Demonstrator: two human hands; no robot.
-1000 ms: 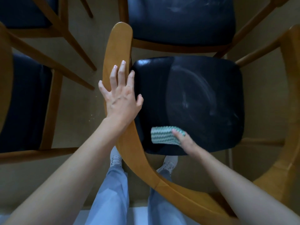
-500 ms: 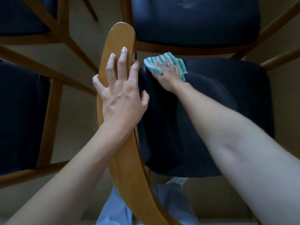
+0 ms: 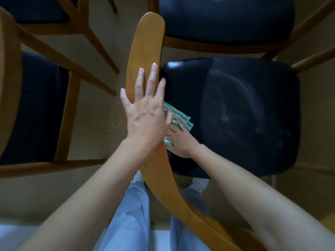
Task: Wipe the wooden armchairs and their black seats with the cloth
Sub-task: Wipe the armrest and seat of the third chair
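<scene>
- Since half a second ago, the right hand (image 3: 181,142) has drawn the cloth back from the far left corner of the seat to its left edge, nearer to me.
- Largest is the black glossy padded seat (image 3: 244,115) of the armchair. I see dull curved smears on its right part, so I judge the wiping is not finished.
- Along the left of it runs the curved light-brown wooden armrest (image 3: 148,37).
- On this armrest lies the left hand (image 3: 145,113), flat, with fingers straight and spread, and it holds nothing.
- Just beside it, the right hand presses stretched fingers on the cloth. The thumb is hidden, so I cannot tell if it pinches.
- Smallest is the folded green-and-white striped cloth (image 3: 179,117), which lies on the seat's left side, partly hidden behind the left hand.
- Possible trouble: the two hands are very close, so a quick stroke may knock the cloth against the armrest and bunch it. A bunched cloth may leave streaks on the seat.
- I can read no brand, label or writing anywhere.
</scene>
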